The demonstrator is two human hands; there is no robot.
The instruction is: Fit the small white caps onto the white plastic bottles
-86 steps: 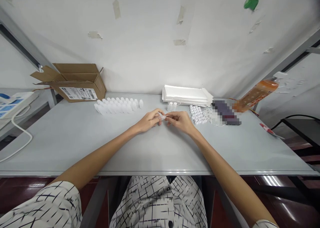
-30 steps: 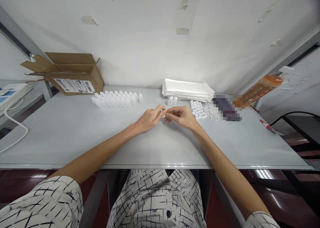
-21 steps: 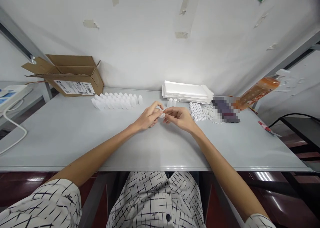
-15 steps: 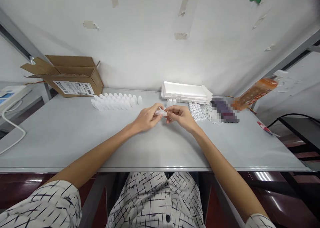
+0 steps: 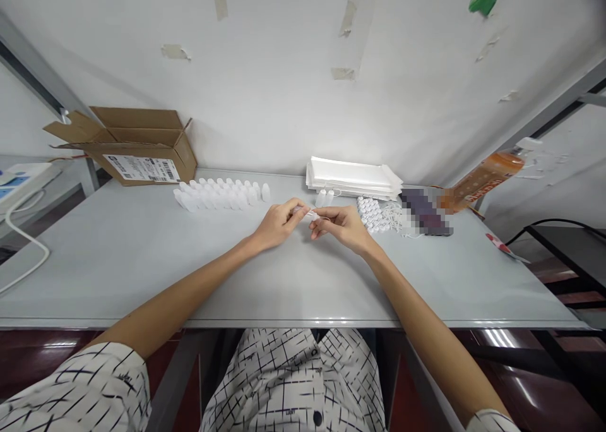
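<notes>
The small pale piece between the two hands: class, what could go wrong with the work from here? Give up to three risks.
1. The small pale piece, held between the left hand and right hand, might slip, being so small.
2. The small white caps sit close to the right hand, which could scatter them.
3. The closely packed white bottles might topple together if knocked.

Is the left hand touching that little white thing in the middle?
Touching. The head view shows the little white thing poking out from between the thumb and finger of the left hand.
</notes>
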